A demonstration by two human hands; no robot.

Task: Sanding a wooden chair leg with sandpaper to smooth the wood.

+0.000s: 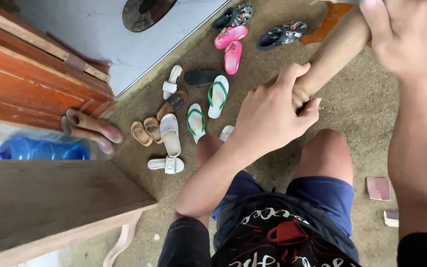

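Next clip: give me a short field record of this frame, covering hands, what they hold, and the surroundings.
view: head camera looking down at the person's own legs and hands
left hand: wrapped around the lower end of a round wooden post
right hand: gripping the same post higher up, near the top edge
post: pale, unfinished wood, slanting toward the upper right
floor: brownish and dusty
footwear: scattered sandals, including a green-strapped pair and a pink pair
left side: wooden tabletop, blue water jug
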